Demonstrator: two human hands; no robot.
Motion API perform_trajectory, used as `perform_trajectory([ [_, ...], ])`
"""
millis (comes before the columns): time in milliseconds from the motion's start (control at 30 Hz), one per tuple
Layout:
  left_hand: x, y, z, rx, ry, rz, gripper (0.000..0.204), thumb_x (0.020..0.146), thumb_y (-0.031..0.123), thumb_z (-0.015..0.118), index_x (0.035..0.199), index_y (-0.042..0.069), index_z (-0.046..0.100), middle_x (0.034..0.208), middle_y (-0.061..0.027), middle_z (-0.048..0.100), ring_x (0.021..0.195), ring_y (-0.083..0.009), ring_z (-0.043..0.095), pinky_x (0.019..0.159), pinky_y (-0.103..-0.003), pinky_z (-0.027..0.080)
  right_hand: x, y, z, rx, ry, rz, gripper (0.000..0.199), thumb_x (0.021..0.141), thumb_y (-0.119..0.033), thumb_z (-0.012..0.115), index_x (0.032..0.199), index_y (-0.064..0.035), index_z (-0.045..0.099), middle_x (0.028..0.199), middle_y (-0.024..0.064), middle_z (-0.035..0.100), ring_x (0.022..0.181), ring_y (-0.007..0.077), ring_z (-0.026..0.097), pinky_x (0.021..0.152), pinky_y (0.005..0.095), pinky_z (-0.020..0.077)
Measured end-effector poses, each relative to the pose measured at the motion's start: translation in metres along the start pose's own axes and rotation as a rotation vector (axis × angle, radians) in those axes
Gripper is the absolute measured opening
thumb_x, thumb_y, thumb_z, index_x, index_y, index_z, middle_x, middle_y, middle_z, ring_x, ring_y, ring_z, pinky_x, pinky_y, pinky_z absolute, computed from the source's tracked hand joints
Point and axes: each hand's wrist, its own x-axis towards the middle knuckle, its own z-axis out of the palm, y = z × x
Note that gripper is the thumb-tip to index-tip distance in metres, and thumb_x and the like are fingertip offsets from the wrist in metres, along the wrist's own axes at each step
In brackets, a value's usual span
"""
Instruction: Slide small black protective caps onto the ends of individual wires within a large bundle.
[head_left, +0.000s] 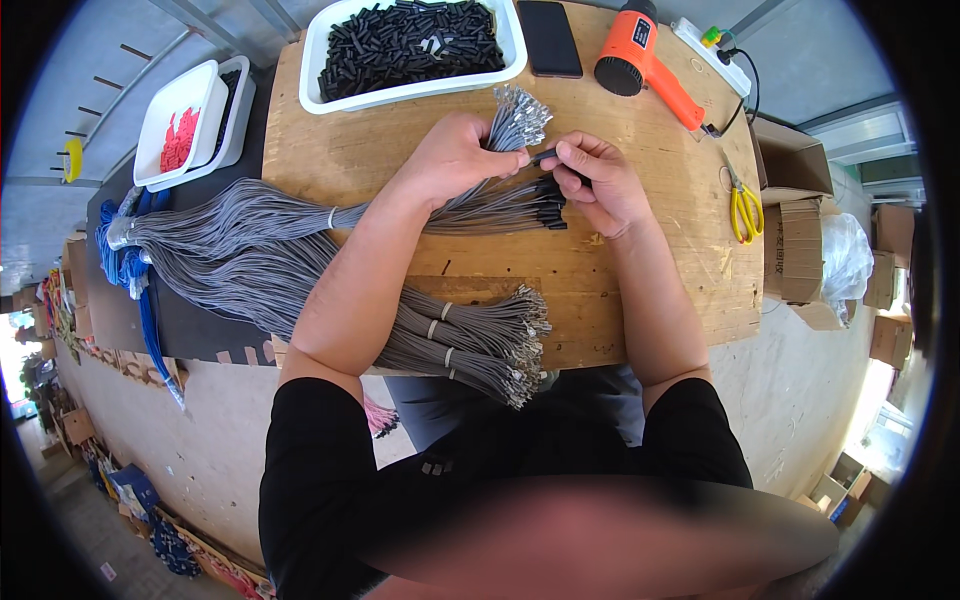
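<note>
clasping grey silver-tipped wires is the left grip; the right grip pinches a black tube.

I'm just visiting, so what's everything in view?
Table: one, tan, centre
Large tray: one, white, far edge
Sleeves: many, black, mostly large tray
Phone: one, black, beside tray
Heat gun: one, orange, far right
Power strip: one, white, far right
Scissors: one, yellow-handled, right
Cables: many, grey, left to centre
Small trays: two, white, upper left
Pieces: many, red, small tray
Cords: several, blue, left
Boxes: several, brown, mainly right
Distant clutter: unclear
Left hand: one, on cables
Right hand: one, holding sleeve
</note>
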Motion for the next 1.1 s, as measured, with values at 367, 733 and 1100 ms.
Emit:
perform_trajectory([
  [367,0.002,-0.004,-0.001,-0.012,-0.027,-0.023,0.034,0.083,0.028,0.081,0.092,-0.004,0.074,0.079,-0.0066,0.071,0.073,-0.011,0.062,0.068,-0.029,0.049,0.003,-0.007,-0.006,-0.088,0.178,-0.152,0.013,0.098,-0.011,0.065,0.104,0.0003,0.067,0.089,0.0057,0.067,0.06,0.0046,0.046,0.046,0.0164,0.0306],
  [733,0.0,0.0,0.001,-0.124,-0.09,0.006,0.03,0.087,0.026,0.079,0.097,-0.002,0.074,0.082,-0.0045,0.072,0.075,-0.0099,0.064,0.072,-0.025,0.05,-0.003,0.001,0.01,-0.366,0.166,-0.189,0.024,0.09,-0.003,0.072,0.114,-0.0004,0.069,0.089,-0.0005,0.067,0.066,0.0015,0.048,0.054,0.0177,0.0353],
  [1100,-0.003,0.014,0.004,0.294,-0.155,0.064,0.023,0.088,0.011,0.073,0.106,-0.003,0.072,0.089,-0.0079,0.075,0.08,-0.0111,0.069,0.076,-0.026,0.055,0.008,0.009,0.005,-0.551,0.151,-0.302,0.021,0.09,-0.009,0.075,0.107,0.0021,0.07,0.096,0.0058,0.072,0.089,0.0103,0.065,0.082,0.025,0.0524],
])
